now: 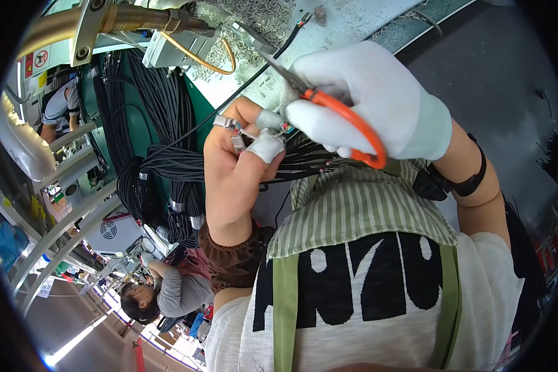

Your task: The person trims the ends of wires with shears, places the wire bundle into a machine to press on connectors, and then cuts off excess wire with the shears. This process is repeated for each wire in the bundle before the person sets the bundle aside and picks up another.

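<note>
Nearest the lens hung the person's own chest, a white printed shirt point(366, 297) with black shapes under a green-striped apron bib point(359, 211) and green straps. Beyond it, a large mass of black cable bundles point(161, 155) draped over a green surface at left, coiled and banded in places. A pale worktable point(347, 25) strewn with small metal bits lay above the hands, with a brass-coloured machine arm point(136, 18) crossing the upper left corner.

Her right hand point(378, 102), in a white glove, was closed around the orange handles of a pair of scissors point(328, 105). Its long axis ran on a diagonal from the handle loop at lower right up to the grey blades at upper left, tips pointing toward the table's edge. A dark wristband point(459, 180) circled that wrist.

Bare but for white tape on thumb and fingertip, the left hand point(235, 161) was pinched shut on the end of a thin black cable point(254, 77), just beside the scissors' pivot. That cable ran up and to the right, ending near the top edge in a few exposed coloured wires. A small metal connector point(226, 123) sat against the left fingers.

Another person point(167, 291) in grey sat at lower left, well apart.
</note>
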Tool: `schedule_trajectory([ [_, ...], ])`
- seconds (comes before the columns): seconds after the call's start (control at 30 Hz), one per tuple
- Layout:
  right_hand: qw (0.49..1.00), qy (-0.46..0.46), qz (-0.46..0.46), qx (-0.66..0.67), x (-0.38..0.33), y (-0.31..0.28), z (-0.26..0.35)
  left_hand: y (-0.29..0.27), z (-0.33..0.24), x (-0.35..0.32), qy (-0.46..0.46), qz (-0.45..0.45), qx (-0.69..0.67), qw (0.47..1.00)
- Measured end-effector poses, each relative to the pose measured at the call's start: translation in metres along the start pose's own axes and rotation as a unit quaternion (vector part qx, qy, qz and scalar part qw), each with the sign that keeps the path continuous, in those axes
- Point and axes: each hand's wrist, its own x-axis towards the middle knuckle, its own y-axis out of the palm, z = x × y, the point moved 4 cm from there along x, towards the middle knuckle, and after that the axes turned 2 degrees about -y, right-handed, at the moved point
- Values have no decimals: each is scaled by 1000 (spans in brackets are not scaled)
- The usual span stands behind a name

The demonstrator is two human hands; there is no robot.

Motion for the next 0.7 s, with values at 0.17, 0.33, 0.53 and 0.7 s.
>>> schedule_trajectory([
  [0.17,965,-100,-193,-146,-15,8,8,-1,1,1,92,-75,33,992],
  [0.33,898,-141,-266,-321,-34,24,17,10,-1,-2,203,-163,123,958],
  [0.53,954,-74,-138,-256,-34,23,16,9,1,-2,190,-171,130,958],
  [0.7,984,-91,-123,-94,-32,23,13,8,2,3,183,-154,124,963],
])
